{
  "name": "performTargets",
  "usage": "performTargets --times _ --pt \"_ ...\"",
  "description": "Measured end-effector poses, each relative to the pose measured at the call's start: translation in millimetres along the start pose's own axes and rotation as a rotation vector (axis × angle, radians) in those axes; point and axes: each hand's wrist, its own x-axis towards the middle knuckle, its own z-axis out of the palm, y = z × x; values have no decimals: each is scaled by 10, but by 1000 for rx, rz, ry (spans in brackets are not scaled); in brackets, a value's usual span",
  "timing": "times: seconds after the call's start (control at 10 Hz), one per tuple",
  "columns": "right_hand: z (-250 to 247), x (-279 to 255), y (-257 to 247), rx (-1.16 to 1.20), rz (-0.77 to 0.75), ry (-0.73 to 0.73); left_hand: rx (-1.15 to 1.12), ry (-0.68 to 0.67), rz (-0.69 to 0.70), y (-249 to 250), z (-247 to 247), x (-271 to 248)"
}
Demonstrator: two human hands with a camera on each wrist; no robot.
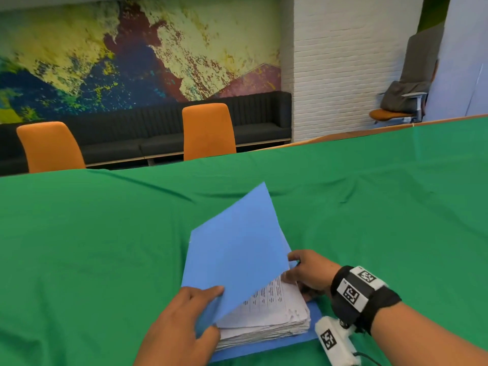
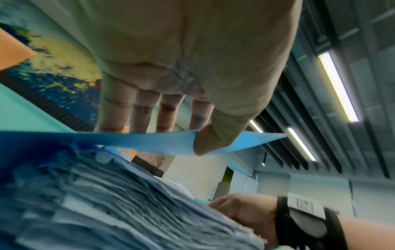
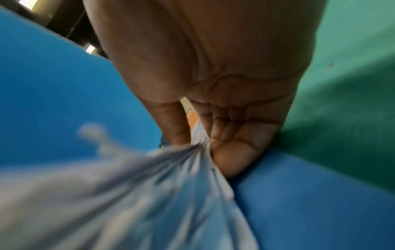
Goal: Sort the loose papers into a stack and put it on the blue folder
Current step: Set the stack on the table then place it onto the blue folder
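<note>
On the folder (image 1: 264, 348) the stack (image 1: 266, 310) is already lying, so the task is nearly finishing, I think: the left hand (image 1: 179, 320) is pinching the cover (image 1: 237, 247), and the right hand's (image 1: 311, 273) joined fingers (image 3: 226, 160) are gripping the stack's edge.

Orange chairs (image 1: 208, 130) and a dark sofa (image 1: 258, 120) stand beyond green cloth (image 1: 369, 207)

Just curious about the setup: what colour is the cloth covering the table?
The cloth is plain green, clearest in the head view.
</note>
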Motion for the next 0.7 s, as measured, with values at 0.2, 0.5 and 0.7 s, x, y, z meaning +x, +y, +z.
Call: performTargets --times 0.2,0.5,0.7 --pt "-127 -12 96 -51 -131 128 399 -265 19 66 239 109" --pt "-203 -470 338 -53 -60 31 481 -424 118 44 282 154" --pt "-158 -748 398 -184 -106 -64 138 -283 31 -270 235 138"
